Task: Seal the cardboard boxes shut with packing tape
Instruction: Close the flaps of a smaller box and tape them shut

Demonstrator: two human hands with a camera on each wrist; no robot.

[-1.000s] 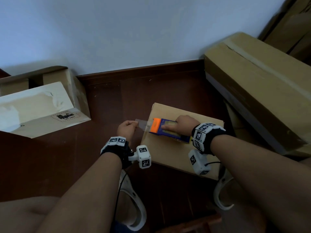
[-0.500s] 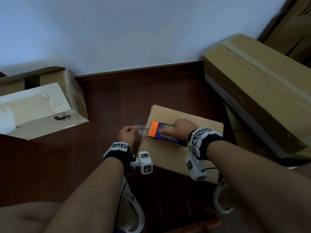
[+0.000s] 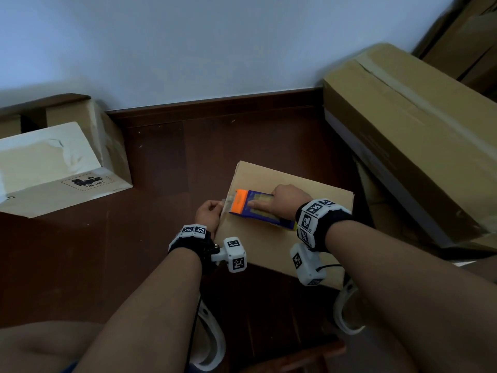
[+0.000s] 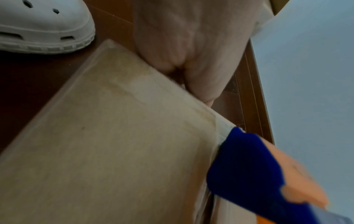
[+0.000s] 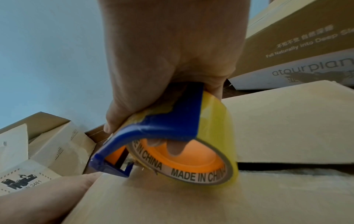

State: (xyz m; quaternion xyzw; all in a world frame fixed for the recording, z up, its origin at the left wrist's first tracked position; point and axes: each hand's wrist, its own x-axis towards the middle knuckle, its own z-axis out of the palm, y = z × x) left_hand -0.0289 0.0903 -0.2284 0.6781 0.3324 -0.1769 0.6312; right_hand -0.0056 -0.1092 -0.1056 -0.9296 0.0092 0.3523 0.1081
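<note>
A small brown cardboard box (image 3: 271, 246) lies on the dark wooden floor in front of me. My right hand (image 3: 287, 201) grips a blue and orange tape dispenser (image 3: 255, 208) with a yellowish roll (image 5: 216, 131), resting on the box top near its left edge. A short strip of clear tape (image 3: 228, 204) runs from the dispenser over that edge. My left hand (image 3: 208, 215) pinches the tape's free end against the box's left side. In the left wrist view the hand (image 4: 191, 50) lies along the box edge (image 4: 122, 136) and the dispenser (image 4: 254, 171) is at lower right.
A pale box (image 3: 53, 168) with a printed label stands at the left, with another box (image 3: 78, 114) behind it. A long cardboard box (image 3: 419, 141) lies at the right against the wall. White clogs (image 3: 212, 343) are on my feet near the small box.
The stretch of tape between my hands has shortened. My left hand has come in against the box's left side, and the dispenser has stayed near the left edge.
</note>
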